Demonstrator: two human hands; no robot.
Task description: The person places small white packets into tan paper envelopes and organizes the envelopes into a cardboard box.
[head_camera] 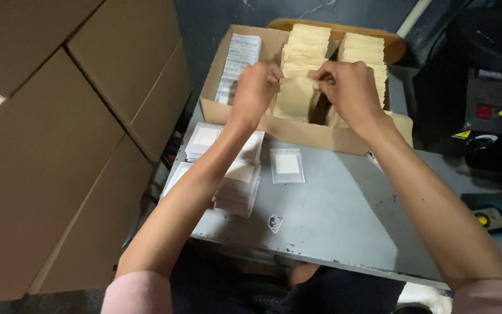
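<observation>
Grey surface, cardboard box at the far edge; left hand and right hand both pinch one tan envelope, fingers clenched, mid-pull.

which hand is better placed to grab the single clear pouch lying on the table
Probably the left hand. Both hands pinch a tan envelope over the cardboard box, but the clear pouch lies nearer below the left one; the right hand sits further off.
</observation>
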